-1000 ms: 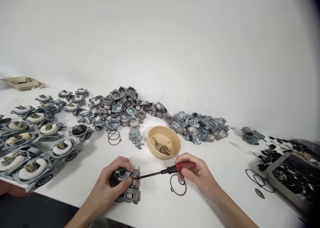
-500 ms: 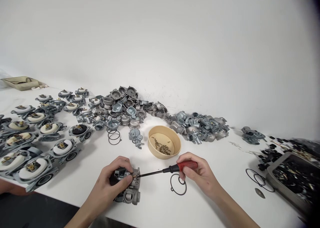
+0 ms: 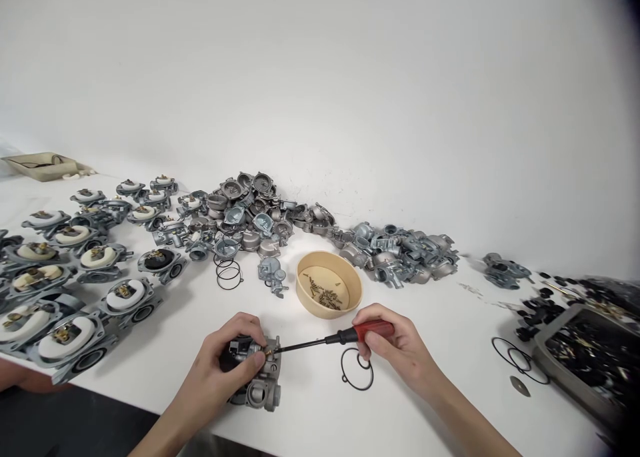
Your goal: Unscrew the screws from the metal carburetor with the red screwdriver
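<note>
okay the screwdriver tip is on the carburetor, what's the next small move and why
Probably turn the red-handled screwdriver with the right hand: its tip already sits at a small brass screw on the carburetor, which the left hand grips on the table.

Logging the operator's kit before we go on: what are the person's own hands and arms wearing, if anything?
Nothing shows on either. The left hand and right hand are bare, with no gloves, rings or watch visible. Both forearms are uncovered as far as the frame's lower edge, so no sleeve shows. Fingernails look short and unpainted.
</note>
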`<state>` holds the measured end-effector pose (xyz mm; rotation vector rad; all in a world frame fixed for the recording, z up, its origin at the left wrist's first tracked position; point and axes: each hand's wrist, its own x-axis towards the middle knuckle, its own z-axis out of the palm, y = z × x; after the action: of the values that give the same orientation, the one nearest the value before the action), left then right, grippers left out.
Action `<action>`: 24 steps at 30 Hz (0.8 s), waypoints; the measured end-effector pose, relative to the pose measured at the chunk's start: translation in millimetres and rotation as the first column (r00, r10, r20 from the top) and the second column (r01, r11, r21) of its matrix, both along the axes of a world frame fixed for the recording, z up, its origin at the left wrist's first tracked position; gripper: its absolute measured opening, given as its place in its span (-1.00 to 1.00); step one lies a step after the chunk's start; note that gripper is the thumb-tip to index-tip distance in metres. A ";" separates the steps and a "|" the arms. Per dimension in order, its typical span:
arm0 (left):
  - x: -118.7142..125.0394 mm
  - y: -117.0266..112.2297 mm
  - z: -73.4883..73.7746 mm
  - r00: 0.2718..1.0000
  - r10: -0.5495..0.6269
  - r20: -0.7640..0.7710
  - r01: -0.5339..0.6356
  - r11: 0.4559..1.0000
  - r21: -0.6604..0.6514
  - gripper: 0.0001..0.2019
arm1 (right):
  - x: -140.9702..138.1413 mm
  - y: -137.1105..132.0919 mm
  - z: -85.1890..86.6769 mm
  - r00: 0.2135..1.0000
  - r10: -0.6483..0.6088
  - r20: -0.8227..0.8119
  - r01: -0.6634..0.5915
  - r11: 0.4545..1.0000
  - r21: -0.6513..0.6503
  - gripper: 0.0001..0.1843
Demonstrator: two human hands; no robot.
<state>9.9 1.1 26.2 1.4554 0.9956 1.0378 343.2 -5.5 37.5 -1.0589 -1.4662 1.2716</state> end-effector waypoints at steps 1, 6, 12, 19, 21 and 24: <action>0.0 0.0 0.1 1.000 0.002 0.000 -0.002 1.000 0.001 -0.84 | -0.2 0.0 0.2 1.000 -0.003 0.000 0.003 1.000 -0.002 -0.64; -0.1 0.1 -0.2 1.000 -0.007 -0.001 0.007 1.000 0.007 -0.86 | -5.5 -2.6 4.1 0.999 -0.048 -0.017 0.047 0.999 -0.022 -0.60; 0.6 0.4 -2.2 1.000 -0.009 0.008 0.009 1.000 0.008 -0.84 | -9.6 -4.2 7.4 0.997 -0.076 -0.025 0.075 0.996 -0.037 -0.57; 0.7 -0.2 -0.9 1.000 -0.019 0.010 0.019 1.000 0.003 -0.85 | -8.4 -4.4 7.9 0.998 -0.063 -0.032 0.062 0.997 -0.038 -0.58; 0.3 0.1 -0.4 1.000 -0.026 0.003 0.026 1.000 0.004 -0.83 | -8.0 -4.0 8.3 0.998 -0.057 -0.024 0.056 0.998 -0.041 -0.57; -0.2 1.0 -0.3 0.999 -0.031 -0.008 0.031 1.000 0.003 -0.82 | -6.8 -2.4 9.0 0.999 -0.043 -0.005 0.043 0.998 -0.043 -0.56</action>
<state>9.6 2.1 25.9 1.4743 0.9751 1.0122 336.4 -8.0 46.5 -1.1080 -1.4096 1.2796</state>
